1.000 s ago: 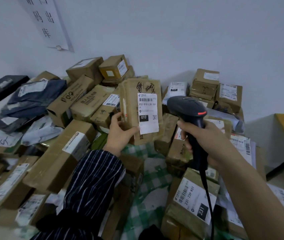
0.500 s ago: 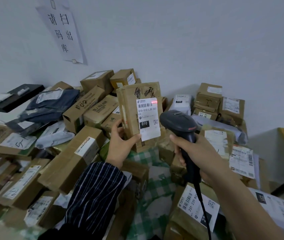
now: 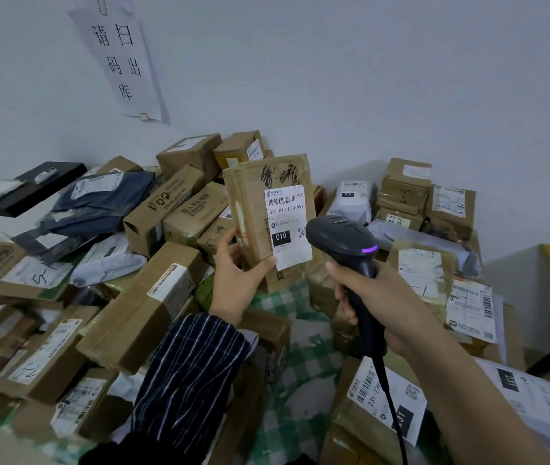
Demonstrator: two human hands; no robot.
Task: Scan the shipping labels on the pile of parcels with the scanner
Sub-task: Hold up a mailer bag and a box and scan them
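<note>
Left hand pinches the brown parcel by its lower corner, upright above the pile; right hand grips the scanner handle. Parcel judged light, stiff (one-handed hold suffices); grip clear of the label.

I log, by colour: the parcel brown, black scrawl across its top; its label white, black barcode, black 010 block. The scanner black, one purple light. The sleeve dark navy, thin white stripes. The cloth green-and-white check. The pile mostly brown card; one bag dark blue. The sign white, black characters.
</note>
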